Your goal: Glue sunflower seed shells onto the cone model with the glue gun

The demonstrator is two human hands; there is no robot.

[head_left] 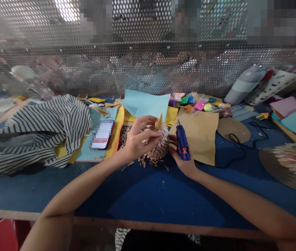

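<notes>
A rounded craft piece (156, 150), covered in overlapping pale flakes like seed husks or petals, stands in front of me with a smooth tan cone (159, 122) on top. My left hand (138, 138) is at the cone's base, thumb and fingers pinched together; whatever lies between the fingertips is too small to make out. At the piece's right side, my right hand (186, 164) is closed around a blue hot glue gun (182, 141), its nozzle pointing up and away. Some of the right fingers are hidden behind the gun. Loose brown flakes (142, 161) lie around the piece's base.
A phone (103, 134) lies on coloured paper at left, beside a striped cloth (45, 122). Tan paper (202, 136), bags of coloured clay (200, 104) and a cardboard disc (233, 131) are to the right. A bottle (245, 83) leans near the perforated metal screen (137, 66).
</notes>
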